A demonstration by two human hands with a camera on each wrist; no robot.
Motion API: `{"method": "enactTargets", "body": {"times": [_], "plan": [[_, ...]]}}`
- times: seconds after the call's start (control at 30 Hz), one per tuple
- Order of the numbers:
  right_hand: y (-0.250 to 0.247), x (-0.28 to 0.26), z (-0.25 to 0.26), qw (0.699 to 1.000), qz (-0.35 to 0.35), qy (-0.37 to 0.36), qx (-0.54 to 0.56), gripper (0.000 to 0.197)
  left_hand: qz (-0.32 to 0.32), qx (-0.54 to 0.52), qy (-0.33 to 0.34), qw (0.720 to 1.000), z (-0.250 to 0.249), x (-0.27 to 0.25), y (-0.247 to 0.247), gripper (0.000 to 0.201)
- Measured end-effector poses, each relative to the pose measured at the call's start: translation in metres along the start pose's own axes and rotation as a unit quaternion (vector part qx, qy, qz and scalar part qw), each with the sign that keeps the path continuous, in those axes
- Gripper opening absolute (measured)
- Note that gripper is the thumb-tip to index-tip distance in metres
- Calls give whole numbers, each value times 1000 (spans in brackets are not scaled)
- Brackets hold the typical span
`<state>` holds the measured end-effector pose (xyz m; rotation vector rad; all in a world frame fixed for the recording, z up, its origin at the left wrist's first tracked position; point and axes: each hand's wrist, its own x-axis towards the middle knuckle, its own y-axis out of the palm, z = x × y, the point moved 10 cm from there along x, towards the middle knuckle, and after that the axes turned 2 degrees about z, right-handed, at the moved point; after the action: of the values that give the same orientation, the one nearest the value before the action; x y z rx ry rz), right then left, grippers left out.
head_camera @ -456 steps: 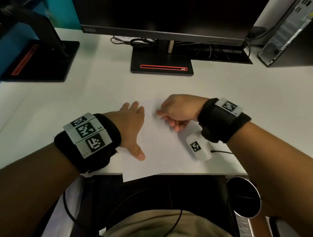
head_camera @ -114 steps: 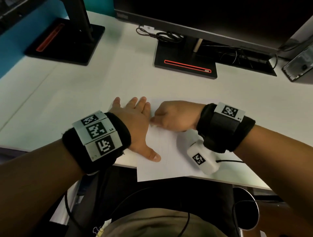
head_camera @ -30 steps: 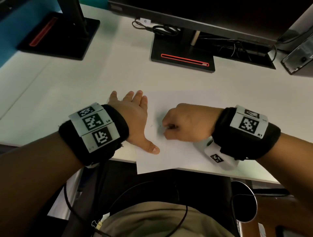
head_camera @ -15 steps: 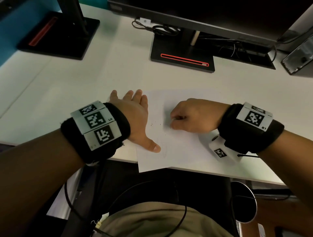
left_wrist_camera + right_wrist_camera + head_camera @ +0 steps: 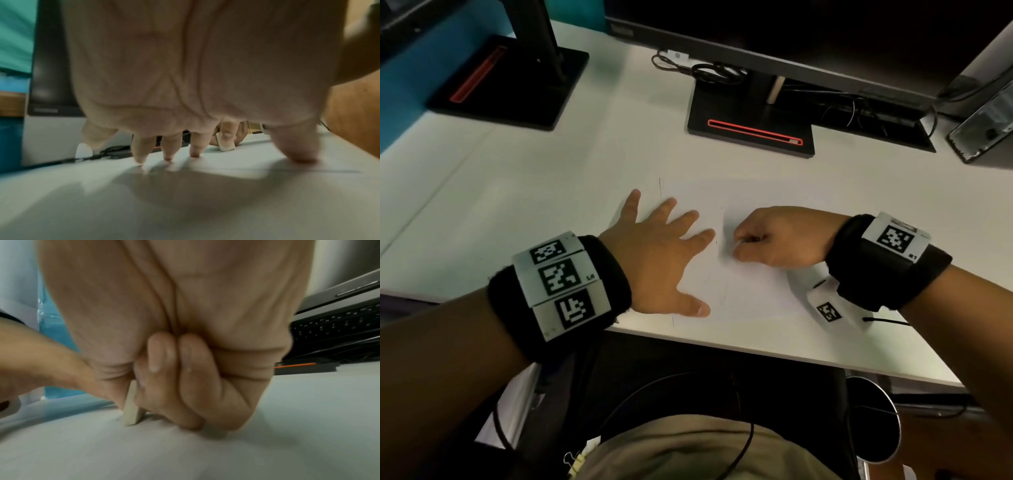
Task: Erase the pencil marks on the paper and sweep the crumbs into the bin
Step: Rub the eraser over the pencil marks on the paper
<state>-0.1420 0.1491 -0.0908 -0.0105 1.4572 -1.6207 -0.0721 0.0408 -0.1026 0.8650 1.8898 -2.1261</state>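
Left hand [image 5: 654, 253] lies flat, fingers spread, on the paper [image 5: 753, 294]; right hand [image 5: 780, 240] has a pinching grip on the eraser [image 5: 131, 408]

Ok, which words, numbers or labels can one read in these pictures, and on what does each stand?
"L4": on the left wristband, beside its square code markers.
"R1": on the right wristband, beside its code marker.
Logo on the monitor bezel: too small to read, and blurred in the left wrist view.
Paper: no readable writing.

Head view looks steeply down at the desk [image 5: 524, 192]; both wrist views skim it close up.
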Motion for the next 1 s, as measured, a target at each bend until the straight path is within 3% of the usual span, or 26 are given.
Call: {"method": "enactTargets", "body": {"times": [0.1,0.23,0.37,0.53,0.63,0.8,0.93,1.0], "plan": [[7,-4,8,1000,5,-23,-22,38,29,-13,5,999,4,2,8,117],[33,-13,34,994,58,-77,-48,36,41,-12,3,999,4,4,10,119],[11,-7,22,997,15,-63,-50,39,49,-14,-3,999,4,4,10,118],[38,-18,47,989,58,-122,-60,34,52,-16,-6,999,4,4,11,119],[21,-13,33,994,28,-100,-45,38,52,-7,-7,999,4,4,9,119],[39,-22,58,986,34,-159,-37,32,58,-7,-11,998,4,3,9,120],[22,-12,44,991,14,-125,-43,36,70,-2,-15,997,3,3,10,119],[32,-15,54,988,30,-143,-48,35,71,-4,-16,997,3,3,10,120]]}}
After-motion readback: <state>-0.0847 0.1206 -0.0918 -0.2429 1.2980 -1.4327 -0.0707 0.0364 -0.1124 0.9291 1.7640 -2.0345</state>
